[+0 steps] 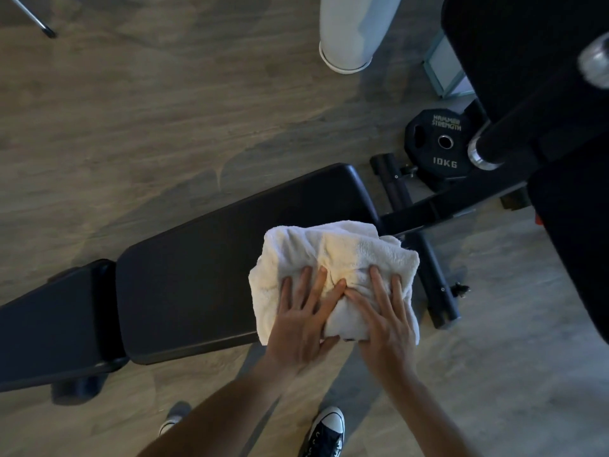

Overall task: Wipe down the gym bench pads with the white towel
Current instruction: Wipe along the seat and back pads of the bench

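Observation:
A bunched white towel (pixel 333 255) lies on the right end of the long black bench pad (pixel 214 265). My left hand (pixel 303 318) presses flat on the towel's near left part, fingers spread. Beside it, my right hand (pixel 385 321) presses on the towel's near right part, its thumb meeting the left index finger. A second, shorter black pad (pixel 49 331) continues the bench to the left, with a narrow gap between the two. The towel hides the pad's right near corner.
The bench's black frame and foot bar (pixel 435 282) stick out to the right. A 10 kg weight plate (pixel 438 146) lies on the wooden floor behind it, next to a black rack with a bar end (pixel 484 153). A white column (pixel 349 31) stands at the back. My shoes (pixel 326 433) are below.

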